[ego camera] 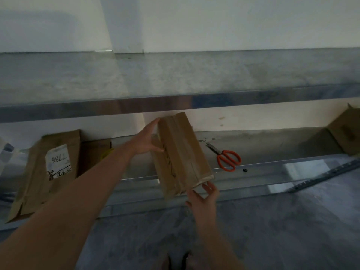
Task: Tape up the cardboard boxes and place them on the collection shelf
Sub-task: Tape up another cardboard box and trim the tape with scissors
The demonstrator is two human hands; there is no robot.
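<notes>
A small taped cardboard box (182, 152) is held up in front of the lower metal shelf (272, 164), its long side pointing away from me and clear tape running along its top seam. My left hand (146, 139) grips its far left side, fingers spread over the upper edge. My right hand (204, 195) holds the near bottom corner from below. The box partly overhangs the shelf's front edge; whether it rests on the shelf I cannot tell.
Red-handled scissors (227, 156) lie on the lower shelf right of the box. A labelled cardboard box (48, 168) and a smaller one (95, 152) stand at the left. Another box (346, 131) sits at the far right. The upper shelf (175, 102) runs overhead.
</notes>
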